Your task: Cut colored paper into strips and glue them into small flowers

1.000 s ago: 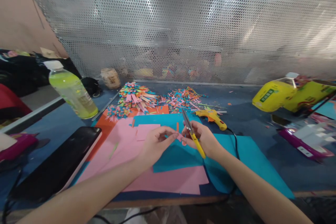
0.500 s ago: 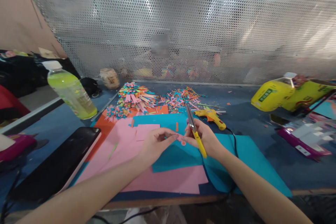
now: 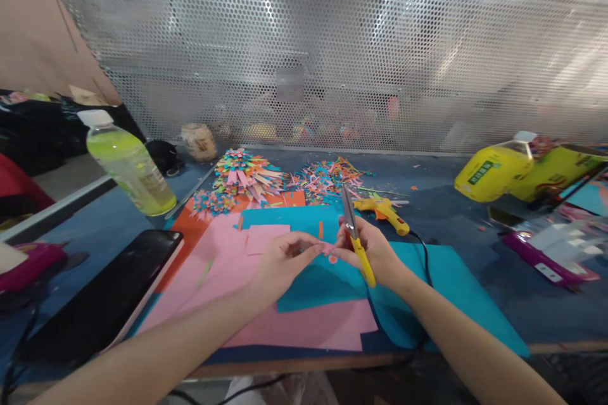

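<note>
Between finger and thumb, my left hand (image 3: pixel 285 261) pinches a small strip of pink paper (image 3: pixel 327 247). My right hand (image 3: pixel 373 250) holds yellow-handled scissors (image 3: pixel 360 247), blades pointing up and away, while its fingertips meet the strip's other end. Just below the fingertips shows a small round pink-orange piece (image 3: pixel 333 259); whether it joins the strip I cannot tell. Underneath lie blue paper (image 3: pixel 308 291) and pink paper (image 3: pixel 247 323). A yellow glue gun (image 3: pixel 382 210) rests beyond my right hand.
Behind are a cone of folded paper strips (image 3: pixel 247 174) and a heap of paper scraps (image 3: pixel 332 176). A bottle (image 3: pixel 128 164) and a black phone-like slab (image 3: pixel 104 294) stand left; a yellow bottle (image 3: pixel 494 168) sits right. A perforated metal panel (image 3: pixel 332 44) closes the back.
My right hand and the scissors have shifted slightly right, with the blades turned a little. The fingertips of both hands remain at the pink strip.
</note>
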`<state>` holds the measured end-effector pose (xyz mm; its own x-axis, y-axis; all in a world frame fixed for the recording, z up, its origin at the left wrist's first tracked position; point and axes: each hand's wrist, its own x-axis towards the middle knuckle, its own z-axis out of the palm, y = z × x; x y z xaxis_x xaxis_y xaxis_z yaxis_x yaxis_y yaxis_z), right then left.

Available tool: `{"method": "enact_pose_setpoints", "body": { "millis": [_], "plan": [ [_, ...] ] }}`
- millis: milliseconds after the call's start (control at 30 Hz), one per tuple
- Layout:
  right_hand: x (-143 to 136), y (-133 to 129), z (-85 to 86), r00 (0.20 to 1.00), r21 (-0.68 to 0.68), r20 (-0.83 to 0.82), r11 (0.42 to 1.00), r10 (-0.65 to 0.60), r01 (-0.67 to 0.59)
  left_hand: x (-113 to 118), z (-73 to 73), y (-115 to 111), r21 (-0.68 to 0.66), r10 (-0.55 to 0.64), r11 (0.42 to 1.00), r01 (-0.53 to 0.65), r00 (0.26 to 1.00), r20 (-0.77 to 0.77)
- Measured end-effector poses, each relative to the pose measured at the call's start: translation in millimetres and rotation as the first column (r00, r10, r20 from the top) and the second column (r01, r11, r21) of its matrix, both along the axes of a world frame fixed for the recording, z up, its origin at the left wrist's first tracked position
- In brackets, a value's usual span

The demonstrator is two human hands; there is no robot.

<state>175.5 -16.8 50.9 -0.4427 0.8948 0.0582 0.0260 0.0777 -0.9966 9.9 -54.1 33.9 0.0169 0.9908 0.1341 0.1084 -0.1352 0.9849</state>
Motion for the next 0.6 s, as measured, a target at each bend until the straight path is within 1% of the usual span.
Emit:
{"method": "enact_pose_setpoints", "body": {
  "millis": [100,267,433,600],
  "plan": [
    [-0.2,0.0,-0.5,1.000,0.004,0.010,1.000,0.004,-0.004,0.5,0.4,-0.4,-0.011,0.005,1.000,-0.005,1.000,0.013],
    [-2.2,-0.8,-1.0,0.996,-0.004,0.068,0.999,0.053,-0.053,-0.5,0.7,0.4,-0.021,0.014,1.000,-0.013,0.998,0.062],
    [0.0,1.1,-3.6,0.998,0.039,0.019,0.997,0.064,-0.065,-2.2,-2.2,2.3,-0.056,0.034,0.998,-0.029,0.995,0.095],
    [5.5,3.3,-6.2,0.994,0.074,-0.001,0.991,0.108,-0.107,-0.9,-1.9,1.7,-0.046,0.035,0.999,-0.028,0.989,0.143]
  ]
}}
